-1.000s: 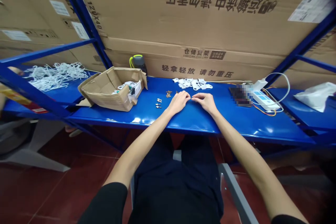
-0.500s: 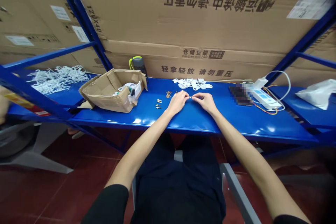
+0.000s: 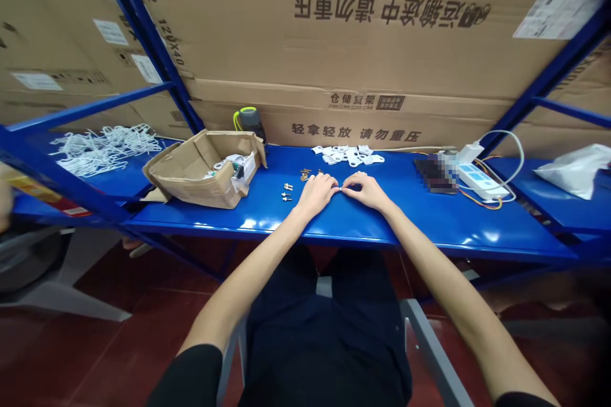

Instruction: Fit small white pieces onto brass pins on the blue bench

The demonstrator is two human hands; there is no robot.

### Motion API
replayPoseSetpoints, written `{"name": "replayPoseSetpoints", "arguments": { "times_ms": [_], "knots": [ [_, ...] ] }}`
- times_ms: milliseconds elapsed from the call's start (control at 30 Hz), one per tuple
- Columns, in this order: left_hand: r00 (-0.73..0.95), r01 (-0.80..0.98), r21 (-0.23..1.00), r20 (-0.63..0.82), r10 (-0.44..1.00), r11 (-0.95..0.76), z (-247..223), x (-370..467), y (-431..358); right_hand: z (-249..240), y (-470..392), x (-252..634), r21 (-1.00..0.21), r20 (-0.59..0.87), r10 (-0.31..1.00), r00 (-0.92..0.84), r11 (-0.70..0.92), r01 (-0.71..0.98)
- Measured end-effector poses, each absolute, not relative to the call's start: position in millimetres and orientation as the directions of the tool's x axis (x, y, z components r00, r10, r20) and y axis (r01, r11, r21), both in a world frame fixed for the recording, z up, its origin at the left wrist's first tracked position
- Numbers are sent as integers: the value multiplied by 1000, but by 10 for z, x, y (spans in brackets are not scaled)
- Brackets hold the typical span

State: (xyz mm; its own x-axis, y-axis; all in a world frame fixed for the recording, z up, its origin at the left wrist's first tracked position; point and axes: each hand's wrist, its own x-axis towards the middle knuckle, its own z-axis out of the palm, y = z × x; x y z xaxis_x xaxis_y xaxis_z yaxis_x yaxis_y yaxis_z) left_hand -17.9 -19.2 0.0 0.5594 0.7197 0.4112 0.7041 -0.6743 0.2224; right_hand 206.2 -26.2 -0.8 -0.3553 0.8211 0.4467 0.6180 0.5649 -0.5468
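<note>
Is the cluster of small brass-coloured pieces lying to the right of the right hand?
No, the brass-coloured pieces lie on the blue table to the left of the left hand.

Found box [image 3: 210,194] at left end of table [image 3: 405,229], strapped container [image 3: 252,119] behind it, by back edge. Noted fittings [image 3: 288,187] between box and left hand [image 3: 316,196]; loose pieces [image 3: 353,156] along middle of back edge; power strip [image 3: 482,183] toward right back corner.
</note>
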Motion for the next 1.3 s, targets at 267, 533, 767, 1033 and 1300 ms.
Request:
{"name": "replayPoseSetpoints", "arguments": {
  "times_ms": [267,533,767,1033,1300],
  "knots": [
    [515,769,175,402,757,-615,-36,-442,-638,37,-367,2023,-441,410,724,-554,690,575],
    [488,765,227,406,773,-602,-32,-433,-640,77,-398,1989,-425,422,712,-561,702,571],
    [484,763,239,407,775,-601,-25,-446,-649,80,-413,1980,-406,424,700,-575,714,570],
    [453,780,241,420,786,-578,-38,-446,-662,-7,-369,2023,-372,436,779,-450,611,699],
    [473,762,264,398,786,-592,-77,-442,-646,-187,-936,2042,-366,387,876,-289,433,824]
  ]
}}
